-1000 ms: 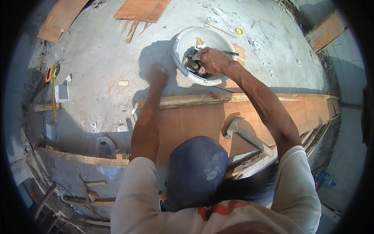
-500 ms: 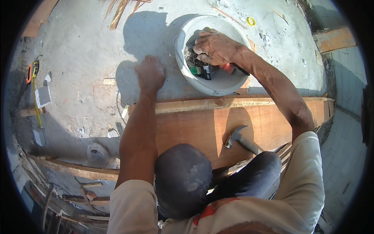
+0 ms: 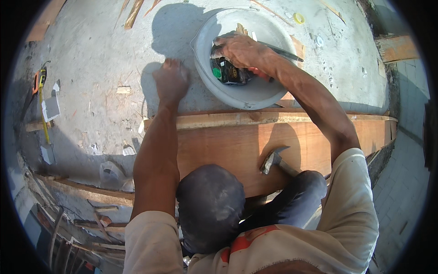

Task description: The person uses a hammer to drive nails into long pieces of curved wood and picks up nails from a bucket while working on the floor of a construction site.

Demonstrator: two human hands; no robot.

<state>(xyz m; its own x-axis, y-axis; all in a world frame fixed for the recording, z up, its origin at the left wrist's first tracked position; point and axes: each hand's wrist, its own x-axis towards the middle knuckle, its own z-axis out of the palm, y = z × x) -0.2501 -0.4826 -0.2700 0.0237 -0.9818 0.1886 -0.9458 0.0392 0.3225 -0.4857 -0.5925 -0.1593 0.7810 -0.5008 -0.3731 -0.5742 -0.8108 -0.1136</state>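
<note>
A white bucket (image 3: 255, 98) stands on the concrete floor in front of me. My right hand (image 3: 244, 50) reaches down into it with bent fingers, palm down, over its contents; whatever the fingertips grip is hidden. Just below that hand lies a black package (image 3: 235, 74) with a green patch, beside a red object (image 3: 261, 73). Behind the wrist a long dark bar (image 3: 285, 52) leans out across the bucket's right side. Wood scraps (image 3: 241, 29) show past the knuckles. Left of the bucket, my left hand (image 3: 172, 80) is curled like a fist near the floor, its fingertips hidden.
A claw hammer (image 3: 273, 160) lies on the wooden board (image 3: 219, 146) by my knees. At far left are an orange-handled tool (image 3: 36, 82) and a yellow tape measure (image 3: 42, 78), its blade drawn out. A yellow ring (image 3: 299, 18) and wood slivers lie beyond the bucket.
The bucket has shifted left, and its contents have moved. The dark bar now sticks out beyond my right wrist, and more of the black package shows. My left hand has moved slightly left.
</note>
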